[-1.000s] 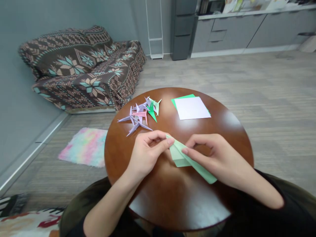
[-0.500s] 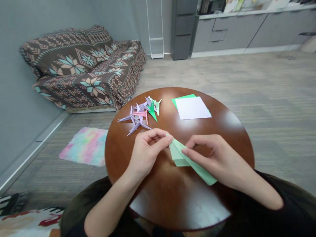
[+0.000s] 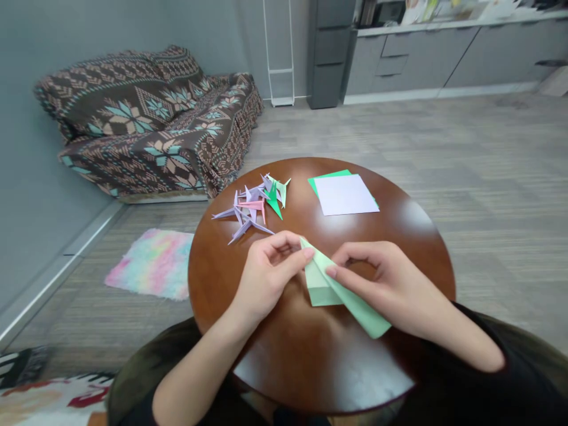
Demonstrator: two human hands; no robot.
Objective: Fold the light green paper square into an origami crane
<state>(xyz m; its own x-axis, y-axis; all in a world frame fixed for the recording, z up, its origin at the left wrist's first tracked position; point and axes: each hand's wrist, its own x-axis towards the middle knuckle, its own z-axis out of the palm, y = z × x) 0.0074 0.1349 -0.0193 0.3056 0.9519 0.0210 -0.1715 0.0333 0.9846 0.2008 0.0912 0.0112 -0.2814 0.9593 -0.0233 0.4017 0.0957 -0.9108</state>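
Between my hands is a pale green sheet of origami paper point(image 3: 326, 294), partly folded, with a long slanting flap running down to the right. My left hand point(image 3: 270, 269) pinches its narrow upper tip between thumb and fingers. Farther down the slanting flap, my right hand point(image 3: 384, 284) grips the paper's edge with thumb and fingertips. The fingers of both hands hide parts of the paper. Just beyond my left hand lies a pile of folded paper cranes, among them a pink one point(image 3: 252, 205), a green one point(image 3: 274, 202) and several lilac ones point(image 3: 248, 225).
Flat square sheets, a white one point(image 3: 346, 195) over a green one point(image 3: 314, 182), lie toward the back of the round brown table point(image 3: 306, 367). Beyond stand a covered sofa point(image 3: 168, 130) and grey cabinets point(image 3: 421, 62). A fluffy pastel rug point(image 3: 153, 263) is on the floor at left.
My left thumb has shifted slightly along the tip, baring more of its point. The paper's lower edges have dipped a little toward me. The cranes and flat sheets stay put.
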